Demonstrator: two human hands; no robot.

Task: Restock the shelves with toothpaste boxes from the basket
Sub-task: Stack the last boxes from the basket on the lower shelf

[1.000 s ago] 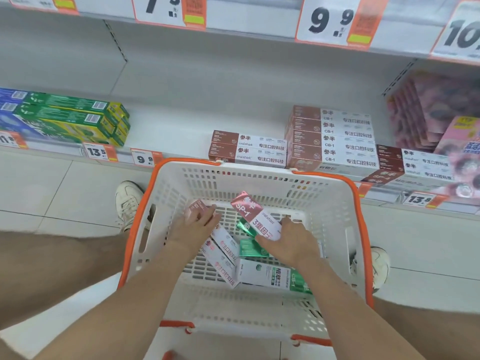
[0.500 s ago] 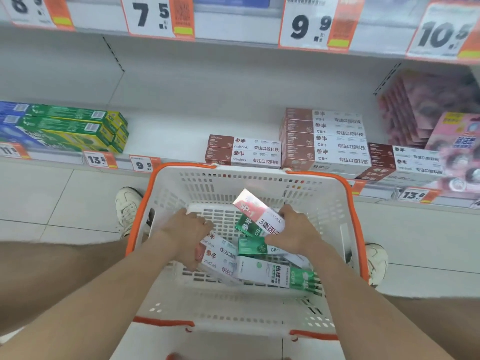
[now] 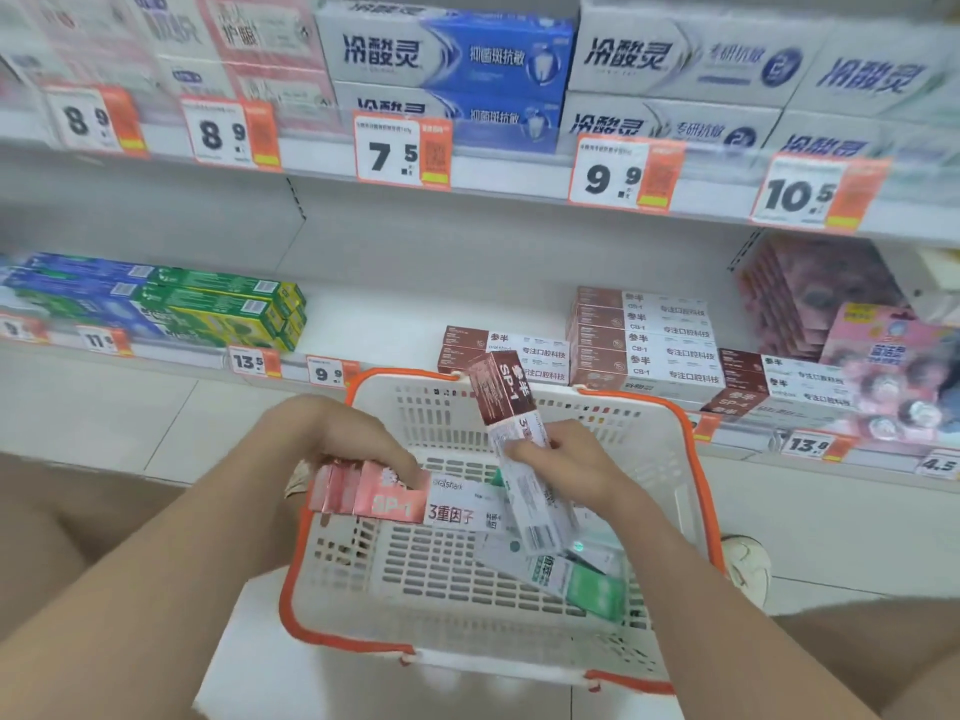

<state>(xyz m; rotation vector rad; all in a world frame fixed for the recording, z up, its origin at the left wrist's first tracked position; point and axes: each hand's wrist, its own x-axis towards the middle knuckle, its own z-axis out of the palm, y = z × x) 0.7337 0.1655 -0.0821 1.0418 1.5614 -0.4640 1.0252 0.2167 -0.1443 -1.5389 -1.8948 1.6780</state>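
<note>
A white basket with an orange rim (image 3: 696, 459) stands on the floor between my feet. My left hand (image 3: 337, 433) grips a pink and white toothpaste box (image 3: 415, 504), held flat above the basket's left side. My right hand (image 3: 566, 465) grips a dark red and white toothpaste box (image 3: 506, 394), tilted with its red end up towards the shelf. A green and white box (image 3: 576, 579) and other boxes under it lie in the basket. Matching brown and white boxes (image 3: 644, 340) are stacked on the lower shelf (image 3: 395, 314) behind the basket.
Green and blue boxes (image 3: 208, 304) fill the lower shelf's left end, pink packs (image 3: 831, 304) its right. A bare stretch of shelf lies between them. The upper shelf carries blue and white boxes (image 3: 447, 59) and price tags (image 3: 400, 153). My shoe (image 3: 748, 563) is right of the basket.
Both hands have risen out of the basket, each with a box. The view has tilted up, so the upper shelf shows.
</note>
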